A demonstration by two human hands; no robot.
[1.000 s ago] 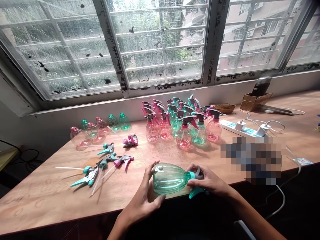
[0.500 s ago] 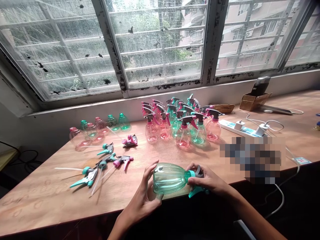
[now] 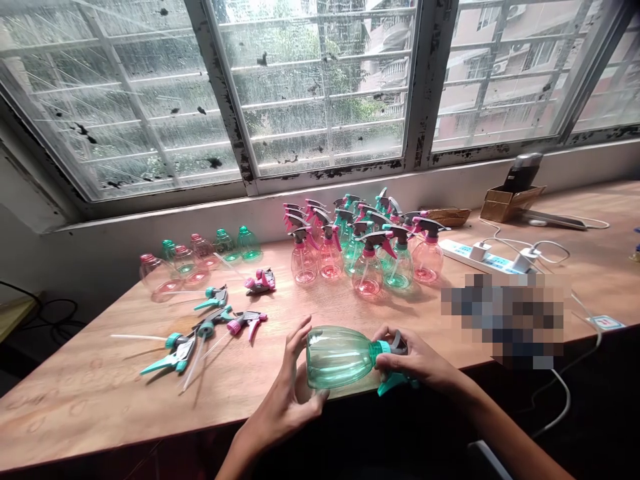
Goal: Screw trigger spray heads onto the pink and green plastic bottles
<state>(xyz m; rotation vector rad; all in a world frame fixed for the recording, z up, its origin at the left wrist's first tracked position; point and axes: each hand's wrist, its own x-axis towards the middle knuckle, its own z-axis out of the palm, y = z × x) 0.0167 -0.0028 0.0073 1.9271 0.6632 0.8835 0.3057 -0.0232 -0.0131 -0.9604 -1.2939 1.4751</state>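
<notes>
A clear green spray bottle (image 3: 340, 358) lies sideways in the air over the table's front edge, its base to the left. My left hand (image 3: 295, 387) cups that base, thumb below and fingers along the far side. My right hand (image 3: 407, 360) is closed around the grey and teal spray head (image 3: 399, 343) at the neck, and the teal trigger points down. Left of my hands lie several loose spray heads, among them a teal one (image 3: 173, 353) and a pink one (image 3: 245, 323), with their thin tubes.
Open green and pink bottles (image 3: 243, 245) stand at the back left. Several bottles with spray heads (image 3: 367, 273) stand in a group at the back centre. To the right are a white power strip (image 3: 480, 257) with cables, a cardboard box (image 3: 513, 202) and a blurred patch (image 3: 505, 320).
The fingers of my left hand have shifted slightly at the bottle's base and spread a little. The bottle and my right hand stay almost in place.
</notes>
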